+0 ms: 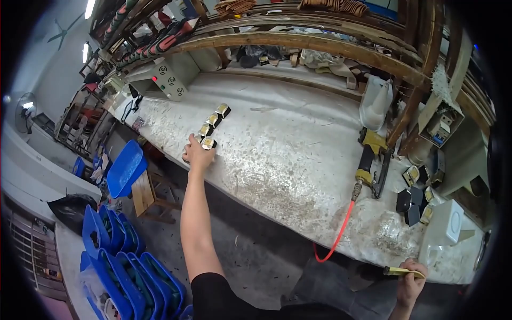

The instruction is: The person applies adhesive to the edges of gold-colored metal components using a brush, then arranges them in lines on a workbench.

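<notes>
Your left hand (199, 154) meets small black, gold-topped boxes (214, 119), grip unclear; your right hand (410, 284) grasps a slim yellow stick (397, 271), apparently for ready use.

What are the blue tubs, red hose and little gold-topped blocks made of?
Blue tubs: probably smooth plastic, with rounded, moulded-looking edges. Red hose: perhaps rubber or plastic, smooth-looking, since it bends in a curve. Little blocks: dark sides, shiny gold-coloured tops; metal or plastic, I can't tell.

Rough wood is being shown by the beam (298, 39) at 12 o'clock; smooth plastic by blue bins (112, 277), 8 o'clock; glossy faces by boxes (208, 143), 10 o'clock.
</notes>
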Available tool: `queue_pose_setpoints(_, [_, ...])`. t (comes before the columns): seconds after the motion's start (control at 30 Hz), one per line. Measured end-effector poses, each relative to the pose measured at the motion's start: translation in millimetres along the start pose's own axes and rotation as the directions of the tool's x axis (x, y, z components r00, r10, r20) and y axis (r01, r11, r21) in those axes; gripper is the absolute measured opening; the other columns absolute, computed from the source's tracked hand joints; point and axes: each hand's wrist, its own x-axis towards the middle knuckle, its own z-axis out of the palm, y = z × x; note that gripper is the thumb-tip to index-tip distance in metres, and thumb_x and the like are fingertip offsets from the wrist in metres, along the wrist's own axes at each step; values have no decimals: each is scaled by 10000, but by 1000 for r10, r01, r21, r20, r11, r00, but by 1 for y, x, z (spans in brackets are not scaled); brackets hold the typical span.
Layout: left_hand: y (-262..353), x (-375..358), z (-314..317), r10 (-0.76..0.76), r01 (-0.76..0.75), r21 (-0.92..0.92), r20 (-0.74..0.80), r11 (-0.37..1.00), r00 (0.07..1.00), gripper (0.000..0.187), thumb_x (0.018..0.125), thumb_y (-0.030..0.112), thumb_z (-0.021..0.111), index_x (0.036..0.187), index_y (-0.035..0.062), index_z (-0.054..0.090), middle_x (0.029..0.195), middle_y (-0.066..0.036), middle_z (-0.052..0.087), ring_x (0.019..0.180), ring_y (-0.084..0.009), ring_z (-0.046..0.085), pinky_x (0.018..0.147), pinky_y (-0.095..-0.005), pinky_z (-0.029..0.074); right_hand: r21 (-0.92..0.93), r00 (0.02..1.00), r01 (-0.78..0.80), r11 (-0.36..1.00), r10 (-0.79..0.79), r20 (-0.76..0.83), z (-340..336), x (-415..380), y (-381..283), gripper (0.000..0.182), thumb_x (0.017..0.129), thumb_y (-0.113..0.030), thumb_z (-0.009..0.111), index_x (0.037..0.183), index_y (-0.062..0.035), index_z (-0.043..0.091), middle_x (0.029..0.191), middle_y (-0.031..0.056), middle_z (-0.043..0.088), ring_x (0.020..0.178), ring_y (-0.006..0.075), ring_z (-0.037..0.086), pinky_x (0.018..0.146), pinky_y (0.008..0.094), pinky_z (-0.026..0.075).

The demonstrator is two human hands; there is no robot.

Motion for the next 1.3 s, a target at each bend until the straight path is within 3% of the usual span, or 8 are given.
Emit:
queue_pose_setpoints(0.27, [12,-6,-11,-166,149,174,88,973,982,904,715,226,718,1496,33,306,1220,-251,604,1192,-400,504,1053,-567,290,-13,994,91,996,-92,-54,-8,-1,-6,214,946,-186,709,1044,-49,576,866,134,617,777,207,540,642,260,439])
queue_pose_setpoints(0.4, [26,-17,-26,72,-42,494,-41,868,997,518,775,432,772,1095,36,678,988,-174,696,821,-310,680,686,-405,553,63,897,-4,998,32,-440,-35,-27,-33,86,971,9,590,1057,11,589,979,188,653,793,200,588,703,287,514])
queue_pose_setpoints(0.5, [98,-92,-33,255,-446,-302,-505,843,824,414,902,203,727,1249,1,621,1007,-147,694,818,-238,663,749,-350,544,192,863,151,970,-34,-504,-64,-35,-68,247,966,-52,617,1201,23,608,1081,185,648,724,201,576,643,270,487])
queue_pose_setpoints(0.6, [231,-226,-62,351,-355,-721,-165,595,922,310,905,5,660,1214,-2,649,1004,-94,688,846,-180,626,778,-291,523,114,841,112,987,-33,-540,-85,-44,-106,294,953,-59,618,1235,23,626,1000,151,657,675,176,567,594,246,461])
queue_pose_setpoints(0.7, [329,-305,-46,757,-239,-846,257,476,601,356,878,40,675,1230,7,645,1069,-108,693,886,-188,638,782,-300,537,43,827,-46,998,62,-559,-94,-40,-129,267,936,-38,620,1193,29,650,911,130,655,620,152,551,554,234,449])
queue_pose_setpoints(0.97, [396,-362,27,989,-504,-858,25,94,143,451,753,30,672,1203,11,638,1214,-159,635,1104,-345,564,1004,-388,445,-356,864,-361,862,165,-476,-139,-48,-125,205,923,-75,663,1088,17,744,824,77,687,642,99,573,577,197,453])
queue_pose_setpoints(1.2, [353,-389,-4,807,-248,-833,335,495,486,428,752,-21,670,1178,13,653,1184,-146,643,1049,-300,608,922,-360,492,-516,893,-423,745,246,-378,-174,-40,-83,216,915,-72,666,1096,14,746,796,74,700,622,106,583,556,216,457])
queue_pose_setpoints(1.3, [339,-413,-11,886,-407,-826,215,389,410,414,776,-21,670,1188,10,658,1171,-139,647,1033,-277,612,909,-351,499,-505,881,-459,731,301,-364,-173,-33,-71,215,912,-83,661,1081,21,746,797,82,702,626,114,588,562,232,461])
